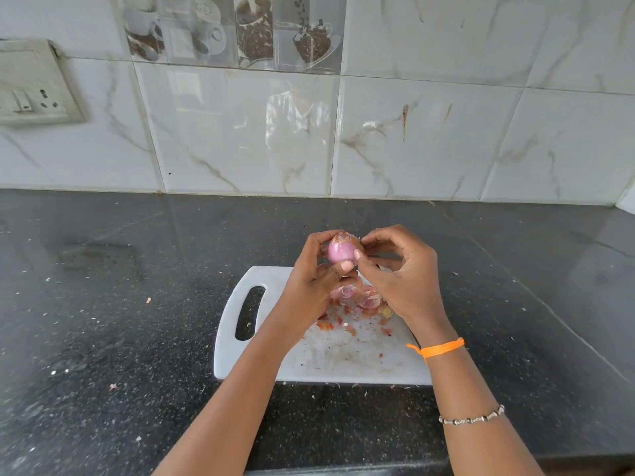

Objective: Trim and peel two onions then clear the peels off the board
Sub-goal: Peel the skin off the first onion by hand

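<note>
A small pink onion [340, 250] is held up above the far edge of the white cutting board [268, 352]. My left hand [314, 280] grips it from the left, thumb under it. My right hand [400, 280] pinches the dry skin at the onion's upper right with thumb and fingertips. A pile of pink and orange peels [360, 302] lies on the board under my hands, partly hidden by them. No second onion and no knife are visible.
The board has a handle slot [250, 312] on its left and lies on a dark speckled counter [120, 321]. Small peel scraps dot the counter. A tiled wall [412, 139] stands behind, with a switch socket [31, 84] at the far left.
</note>
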